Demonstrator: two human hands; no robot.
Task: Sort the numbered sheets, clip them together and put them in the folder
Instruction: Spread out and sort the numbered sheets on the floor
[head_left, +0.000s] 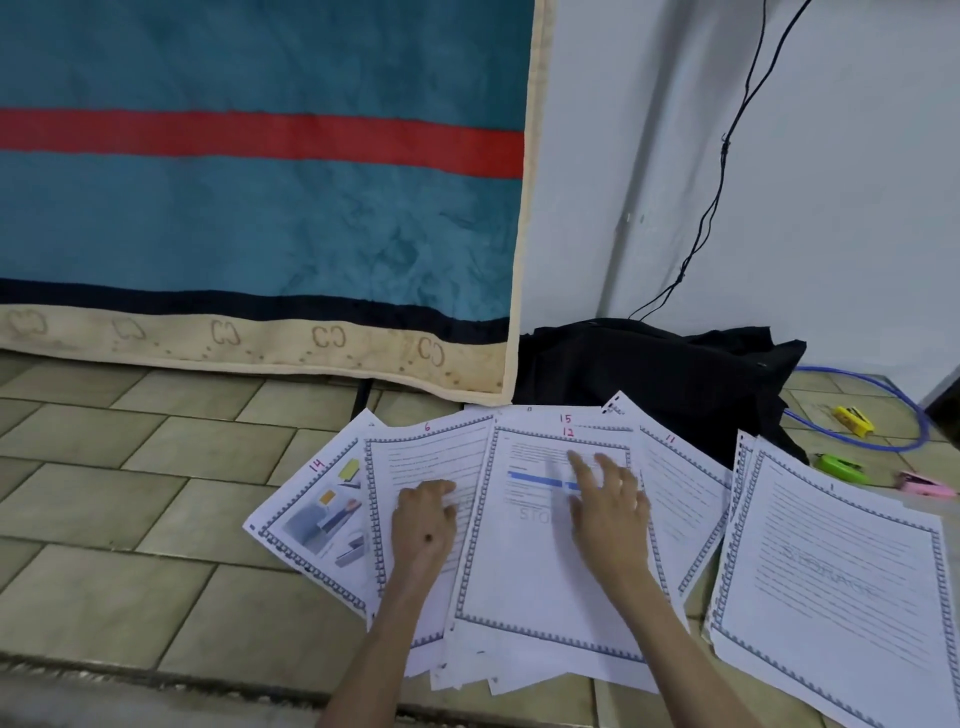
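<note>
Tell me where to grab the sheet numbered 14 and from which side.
Take sheet 14 by its free left corner, coming from the left over the tiled floor. Its right part lies tucked under sheet 6, where the left hand rests, so only the left edge is clear to pinch and slide out.

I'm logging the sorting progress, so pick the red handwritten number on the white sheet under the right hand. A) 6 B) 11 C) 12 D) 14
C: the right hand rests with straight fingers on the white bordered sheet with the blue highlighted bar, and the red 12 is written at its top edge, just below a 15 on the sheet behind.
</note>
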